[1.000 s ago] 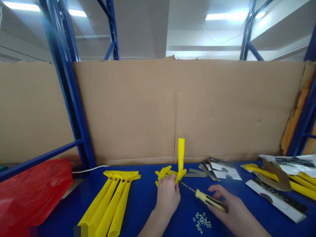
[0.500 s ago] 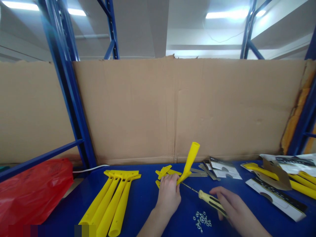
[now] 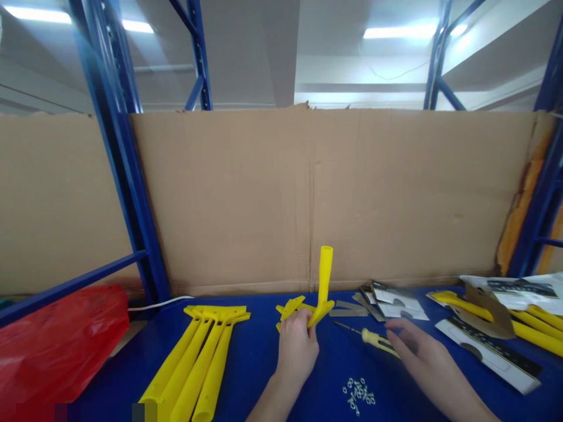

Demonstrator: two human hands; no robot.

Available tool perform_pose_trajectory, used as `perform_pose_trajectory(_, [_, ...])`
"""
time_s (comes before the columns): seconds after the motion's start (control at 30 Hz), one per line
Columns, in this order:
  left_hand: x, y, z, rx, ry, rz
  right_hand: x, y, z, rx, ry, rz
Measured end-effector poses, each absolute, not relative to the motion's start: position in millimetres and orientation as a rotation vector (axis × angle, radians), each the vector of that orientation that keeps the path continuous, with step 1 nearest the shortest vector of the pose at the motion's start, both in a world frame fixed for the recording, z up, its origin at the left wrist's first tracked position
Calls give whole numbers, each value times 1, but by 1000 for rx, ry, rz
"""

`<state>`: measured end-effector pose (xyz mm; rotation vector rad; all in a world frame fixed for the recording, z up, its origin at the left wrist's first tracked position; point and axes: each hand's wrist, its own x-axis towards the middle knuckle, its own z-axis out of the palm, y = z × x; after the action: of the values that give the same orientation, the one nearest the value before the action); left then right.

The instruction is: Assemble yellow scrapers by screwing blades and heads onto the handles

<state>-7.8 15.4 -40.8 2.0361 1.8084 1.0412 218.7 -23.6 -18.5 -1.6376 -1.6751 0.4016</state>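
Note:
My left hand (image 3: pixel 299 343) is closed around the lower end of a yellow plastic scraper handle (image 3: pixel 325 275), whose hollow tube points upward. Right of it, a screwdriver (image 3: pixel 373 339) with a cream handle and thin shaft lies on the blue table, its tip toward the left hand. My right hand (image 3: pixel 416 346) hovers at the handle's rear end, thumb and fingers apart. Small loose screws and nuts (image 3: pixel 358 394) lie in a cluster below the screwdriver. Several flat yellow pieces (image 3: pixel 292 306) lie behind the left hand, partly hidden by it.
Several yellow scraper handles (image 3: pixel 202 363) lie side by side at left, near a red plastic bag (image 3: pixel 61 346). Grey metal blades (image 3: pixel 349 310) and card packages (image 3: pixel 398 300) lie at the back. More packaging (image 3: pixel 488 354) and yellow handles (image 3: pixel 539 337) are at right. Cardboard (image 3: pixel 229 199) walls the back.
The yellow handle has swung from a rightward tilt to nearly upright in my left hand. The screwdriver has moved right and away from it, and my right hand has loosened from its grip.

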Motion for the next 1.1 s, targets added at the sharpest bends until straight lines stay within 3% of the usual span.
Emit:
perform_pose_trajectory(0.43, [-7,10,-37,2092,1824,1085,217,-32,-19,-1538,-1749,163])
perform_pose_trajectory(0.7, [-7,11,-39,2111,1830,1110,198,-39,-25,-1459,-1903,394])
perform_pose_trajectory(0.8, [-7,9,-37,2139,1787,1220,201,-37,-22,-1387,-1672,587])
perform_pose_trajectory(1.0, [-5,4,-33,2473,1653,1460,205,-38,0,-1049,-1132,1545])
perform_pose_trajectory(1.1, [-7,2,-32,2688,1506,1558,205,-44,7,-972,-1016,1762])
